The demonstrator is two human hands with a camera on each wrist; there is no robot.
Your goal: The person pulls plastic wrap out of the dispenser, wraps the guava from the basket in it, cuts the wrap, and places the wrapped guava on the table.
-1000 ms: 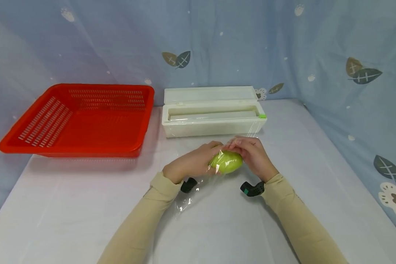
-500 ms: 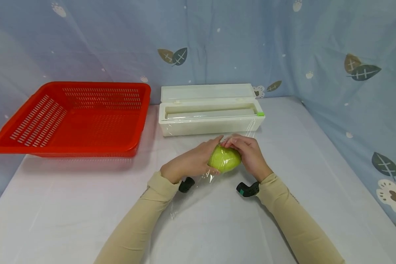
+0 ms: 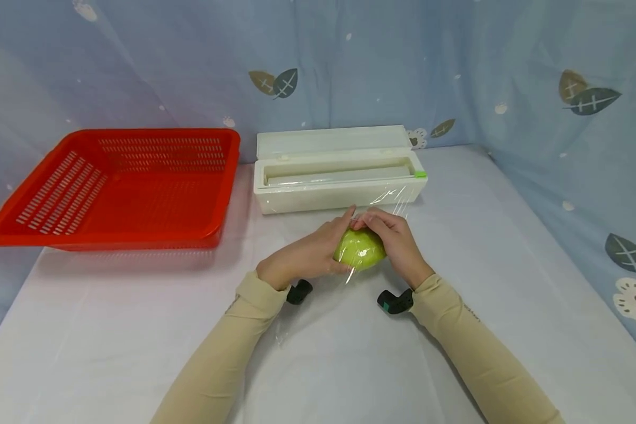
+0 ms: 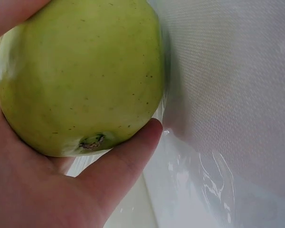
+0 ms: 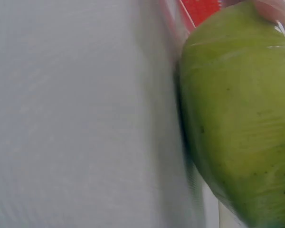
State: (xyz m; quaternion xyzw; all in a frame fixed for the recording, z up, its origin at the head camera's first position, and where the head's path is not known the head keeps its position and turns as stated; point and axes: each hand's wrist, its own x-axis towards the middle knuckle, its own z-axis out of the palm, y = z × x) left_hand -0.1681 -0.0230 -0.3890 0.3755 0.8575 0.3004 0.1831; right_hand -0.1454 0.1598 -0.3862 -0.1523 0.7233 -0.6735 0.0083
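Note:
A smooth, speckled green fruit (image 3: 361,248) is held close over the white table, partly covered by clear plastic wrap (image 3: 350,275). My left hand (image 3: 312,250) grips the fruit from its left side, thumb and fingers spread round it. In the left wrist view, a small brown stem scar marks the fruit (image 4: 80,76) near the thumb. My right hand (image 3: 397,241), fingers curled, pinches the film at the fruit's far upper edge. Tight film creases cross the fruit (image 5: 242,114) in the right wrist view, where a fingertip (image 5: 274,9) presses on it.
A white wrap dispenser box (image 3: 339,194) with its lid up stands just behind the hands, a roll (image 3: 350,175) inside. Film runs from its front to the hands. To the left sits a red plastic basket (image 3: 138,240). A blue patterned curtain (image 3: 350,65) hangs behind.
The right fingers have shifted slightly left and away over the fruit with the film. The left thumb now stands more upright. The film's loose end near the left wrist has drawn back somewhat.

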